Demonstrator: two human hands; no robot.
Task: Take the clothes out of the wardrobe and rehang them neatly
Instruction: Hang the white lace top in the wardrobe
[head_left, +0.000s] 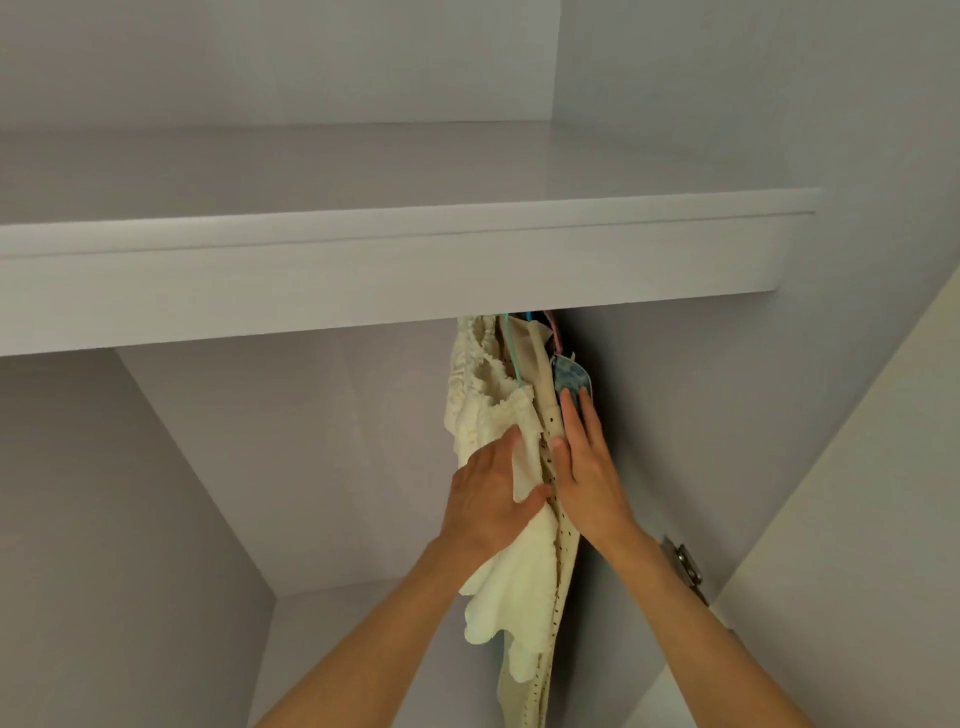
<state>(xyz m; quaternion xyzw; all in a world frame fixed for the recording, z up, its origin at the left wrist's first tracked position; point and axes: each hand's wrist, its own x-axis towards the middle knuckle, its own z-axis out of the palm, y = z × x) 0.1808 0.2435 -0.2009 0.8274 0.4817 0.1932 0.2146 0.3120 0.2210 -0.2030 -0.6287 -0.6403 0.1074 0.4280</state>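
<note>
A small bunch of clothes hangs under the wardrobe shelf, pushed against the right wall. At the front is a cream ruffled garment (485, 395) on a light blue hanger (511, 345). Behind it hangs a cream garment with small dark dots (551, 421), then a blue patterned piece (570, 379) on a pink hanger (555, 332). My left hand (493, 499) lies on the cream ruffled garment, its thumb over a fold of the cloth. My right hand (584, 467) lies flat with straight fingers against the dotted garment and the blue piece. The rail is hidden by the shelf.
A thick white shelf (395, 270) spans the wardrobe above the clothes. The wardrobe's back wall (291, 441) and left side are bare. At the right stands the open door (857, 519) with a metal hinge (685, 564).
</note>
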